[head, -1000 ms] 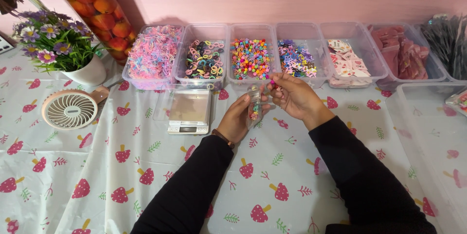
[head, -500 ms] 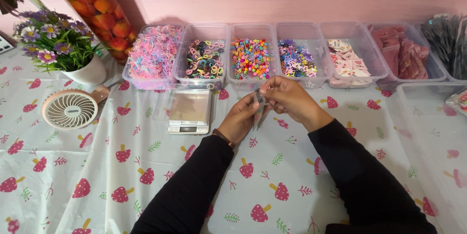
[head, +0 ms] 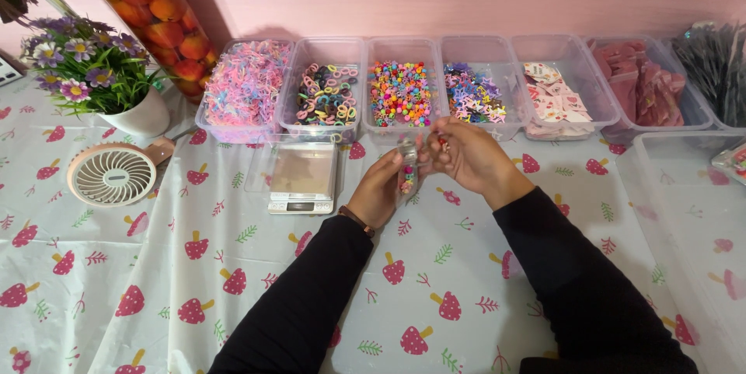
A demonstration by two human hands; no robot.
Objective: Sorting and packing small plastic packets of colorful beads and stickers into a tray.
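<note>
Right hand (head: pixel 466 155) reopened beside pouch (head: pixel 407 172)

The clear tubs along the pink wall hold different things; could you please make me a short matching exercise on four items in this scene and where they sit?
Things:
1. small fan
2. flower pot
3. digital scale
4. small clear bag

Places:
A. in the left hand, at the right hand fingertips
B. far left, flat on the mushroom tablecloth
C. before the tub of hair ties
D. behind the fan, by the fruit vase

Pairs: 1-B, 2-D, 3-C, 4-A
</note>
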